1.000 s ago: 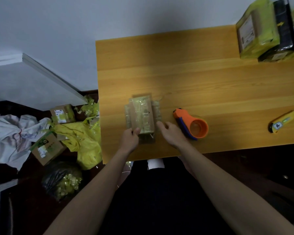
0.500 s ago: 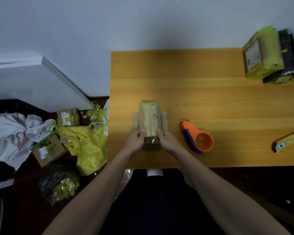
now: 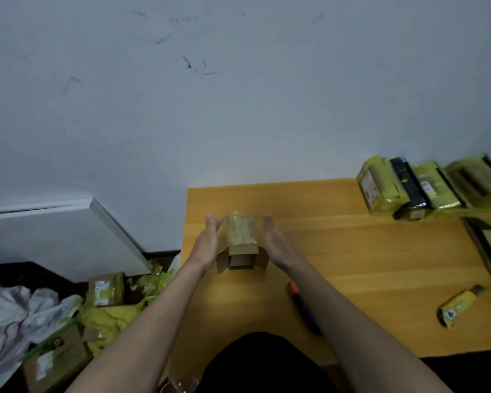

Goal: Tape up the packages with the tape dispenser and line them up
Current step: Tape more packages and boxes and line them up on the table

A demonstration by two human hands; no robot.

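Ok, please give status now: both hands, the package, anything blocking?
Left hand and right hand open, flat beside cardboard package. Near-end flaps open, untaped. Tape dispenser partly hidden under right forearm. Nothing blocking.

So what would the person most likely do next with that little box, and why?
Probably fold the near end flaps shut. The cardboard box stands on the wooden table with its near end open and flaps splayed, the left hand and right hand flat at its sides. The tape dispenser lies close, under the right forearm.
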